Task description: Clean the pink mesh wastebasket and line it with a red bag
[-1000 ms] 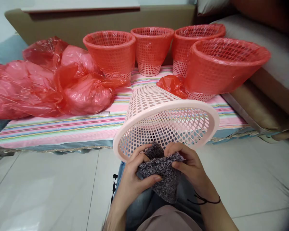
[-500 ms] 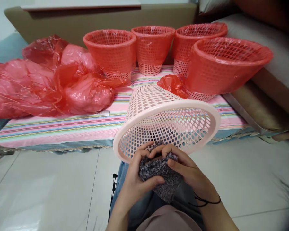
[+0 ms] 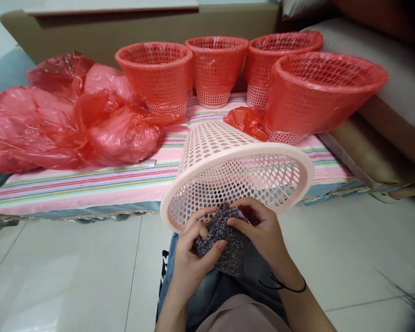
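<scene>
A dark grey speckled cloth (image 3: 230, 246) is bunched between my two hands above my lap. My left hand (image 3: 197, 249) grips its left side, thumb in front and fingers curled behind. My right hand (image 3: 259, 230) pinches its upper right edge; a thin black cord circles that wrist. Just beyond the hands a pale pink mesh basket (image 3: 207, 138) lies tilted, its wide mouth facing me. The cloth and fingers overlap the lower rim of that mouth.
Several mesh baskets lined with red plastic, one of them at the right (image 3: 307, 101), stand on a striped cloth (image 3: 124, 184). Red plastic bags (image 3: 38, 129) are heaped at the left. A small crumpled red bag (image 3: 245, 121) lies behind the pale basket. Cushions (image 3: 383, 147) sit at the right.
The grey cloth has been turned and gathered more tightly, and it hangs less low. My right hand has shifted slightly up and left, its fingers now at the cloth's upper edge.
</scene>
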`<state>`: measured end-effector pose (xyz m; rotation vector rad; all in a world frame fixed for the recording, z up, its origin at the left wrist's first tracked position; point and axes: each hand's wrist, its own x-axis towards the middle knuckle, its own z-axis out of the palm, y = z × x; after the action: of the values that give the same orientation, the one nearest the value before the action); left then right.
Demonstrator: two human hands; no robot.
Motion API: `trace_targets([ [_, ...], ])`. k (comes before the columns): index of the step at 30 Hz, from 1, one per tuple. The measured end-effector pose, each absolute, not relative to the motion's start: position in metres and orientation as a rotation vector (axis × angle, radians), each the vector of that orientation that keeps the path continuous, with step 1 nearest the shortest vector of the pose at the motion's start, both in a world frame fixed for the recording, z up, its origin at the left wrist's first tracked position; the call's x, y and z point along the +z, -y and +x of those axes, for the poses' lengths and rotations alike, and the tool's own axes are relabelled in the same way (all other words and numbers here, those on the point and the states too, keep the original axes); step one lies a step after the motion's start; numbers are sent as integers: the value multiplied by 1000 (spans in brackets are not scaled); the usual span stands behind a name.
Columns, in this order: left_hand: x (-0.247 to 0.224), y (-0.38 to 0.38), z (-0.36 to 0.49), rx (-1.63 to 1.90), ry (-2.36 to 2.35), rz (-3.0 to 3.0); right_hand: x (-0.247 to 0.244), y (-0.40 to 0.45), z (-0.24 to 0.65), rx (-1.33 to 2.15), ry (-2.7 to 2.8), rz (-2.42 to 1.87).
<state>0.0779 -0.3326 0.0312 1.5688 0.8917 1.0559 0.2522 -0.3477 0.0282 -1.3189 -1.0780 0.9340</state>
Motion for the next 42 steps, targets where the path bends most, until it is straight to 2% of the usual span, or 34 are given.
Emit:
trace_targets([
  [5, 31, 336, 78, 1087, -875, 1511, 24, 346, 258, 934, 1138, -1284],
  [11, 30, 336, 82, 1109, -935, 1280, 20, 352, 269, 1209, 1289, -1177],
  [16, 23, 338, 97, 1244, -905, 948, 22, 353, 256, 966, 1088, -1328],
  [19, 19, 344, 106, 1087, -992, 812, 19, 351, 247, 874, 951, -1348],
  [22, 16, 347, 110, 934, -1160, 781, 13, 351, 247, 888, 901, -1398],
  [25, 12, 343, 110, 964, -1239, 750, 6, 358, 253, 990, 938, -1422],
  [30, 6, 337, 112, 999, -1292, 781, -2, 371, 250, 1225, 930, -1441],
  [37, 4, 332, 106, 1162, -1215, 1076, -15, 376, 259, 1025, 1088, -1493],
  [42, 6, 321, 92, 1098, -1174, 1408, -9, 381, 271, 968, 1197, -1428],
])
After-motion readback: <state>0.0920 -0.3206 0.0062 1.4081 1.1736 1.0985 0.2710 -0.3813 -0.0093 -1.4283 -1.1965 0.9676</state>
